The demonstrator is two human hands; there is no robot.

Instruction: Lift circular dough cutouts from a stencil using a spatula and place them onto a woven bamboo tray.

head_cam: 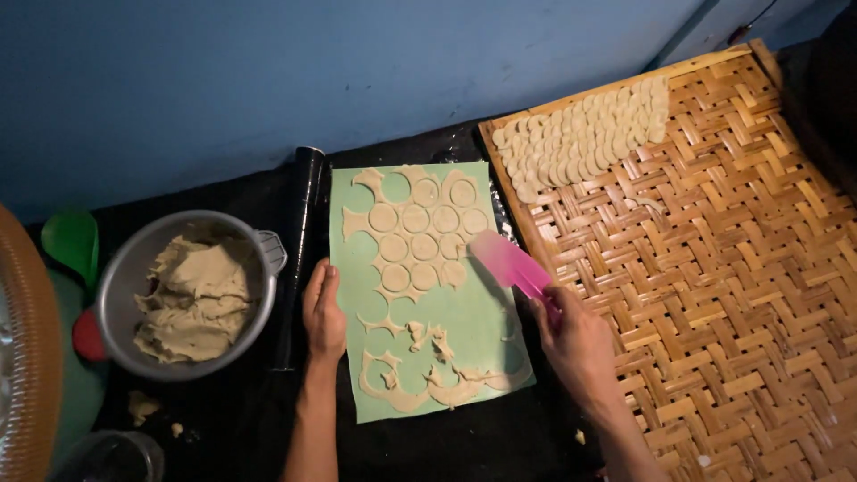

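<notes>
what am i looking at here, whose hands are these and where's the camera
There is one picture, taken by a camera worn on a person's head, looking down at their own bare hands. The left hand lies flat on the edge of a green mat. On the mat is thin dough with cut rounds and leftover scraps. The right hand holds a pink scraper beside the rounds. Left of the mat stand a black roller and a metal bowl of dough. On the right, a woven tray carries finished rounds in rows.
</notes>
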